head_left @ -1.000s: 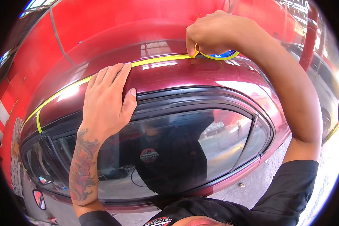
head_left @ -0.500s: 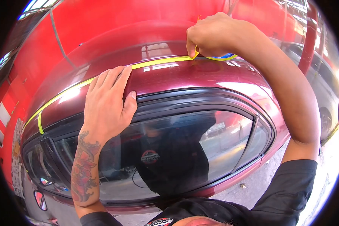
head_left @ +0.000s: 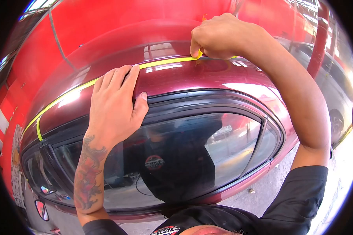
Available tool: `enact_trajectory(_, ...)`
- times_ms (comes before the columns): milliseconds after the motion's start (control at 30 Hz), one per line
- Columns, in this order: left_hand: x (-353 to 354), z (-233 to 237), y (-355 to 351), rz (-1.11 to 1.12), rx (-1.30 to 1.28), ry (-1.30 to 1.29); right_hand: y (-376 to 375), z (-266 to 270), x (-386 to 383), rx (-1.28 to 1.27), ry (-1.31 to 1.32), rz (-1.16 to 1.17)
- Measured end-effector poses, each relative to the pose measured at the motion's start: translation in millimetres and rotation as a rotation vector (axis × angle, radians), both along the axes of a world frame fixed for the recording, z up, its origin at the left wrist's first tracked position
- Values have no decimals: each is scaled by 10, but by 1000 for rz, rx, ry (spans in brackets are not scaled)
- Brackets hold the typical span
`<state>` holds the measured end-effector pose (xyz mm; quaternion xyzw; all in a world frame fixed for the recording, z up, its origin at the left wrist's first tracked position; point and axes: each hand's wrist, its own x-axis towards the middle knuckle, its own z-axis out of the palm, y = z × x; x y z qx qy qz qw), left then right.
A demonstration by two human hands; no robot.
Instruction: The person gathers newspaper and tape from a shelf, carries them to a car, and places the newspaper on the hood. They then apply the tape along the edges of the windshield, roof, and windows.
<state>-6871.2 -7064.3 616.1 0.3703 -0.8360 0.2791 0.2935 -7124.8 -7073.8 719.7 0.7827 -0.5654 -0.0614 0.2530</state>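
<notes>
A strip of yellow masking tape (head_left: 166, 62) runs along the roof edge of a dark red car (head_left: 176, 81). My left hand (head_left: 114, 103) lies on the roof with its fingers outstretched, their tips on the tape. Farther right, my right hand (head_left: 222, 37) is closed on the tape at the strip's end, where it lifts off the paint. A bit of yellow shows beneath that hand; the rest of the roll is hidden behind it. Toward the windscreen side, a short tape piece (head_left: 39, 129) crosses down from the long strip.
Below my hands is the side window (head_left: 180, 156), bordered by black trim (head_left: 208, 96) and reflecting a person. A side mirror (head_left: 42, 210) juts out at lower left. Beyond the roof stands a red wall (head_left: 117, 23); a grey vehicle (head_left: 333, 82) is at right.
My left hand has slid slightly right along the tape. The blue inside of the roll, visible before under my right hand, is now hidden; that hand still grips the tape.
</notes>
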Motion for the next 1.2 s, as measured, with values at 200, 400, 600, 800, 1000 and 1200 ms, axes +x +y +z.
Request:
enact_trajectory(200,-242,-4,-70,-68,6,-30,8,-22,-26,4,31,13)
enact_trajectory(400,-514,-3,-107,-90,37,-51,-59,-45,-54,-29,43,41)
enact_trajectory(600,-768,13,-100,-133,67,-41,-86,-11,-65,-15,22,98)
enact_trajectory(800,-1094,-21,-95,-84,-1,-9,-140,59,-307,27,-94,247)
enact_trajectory(1000,-1357,-15,108,141,169,108,-496,21,-979,85,-345,725)
enact_trajectory(1200,-1489,-24,129,489,139,329,-955,-213,-1567,440,-803,1105)
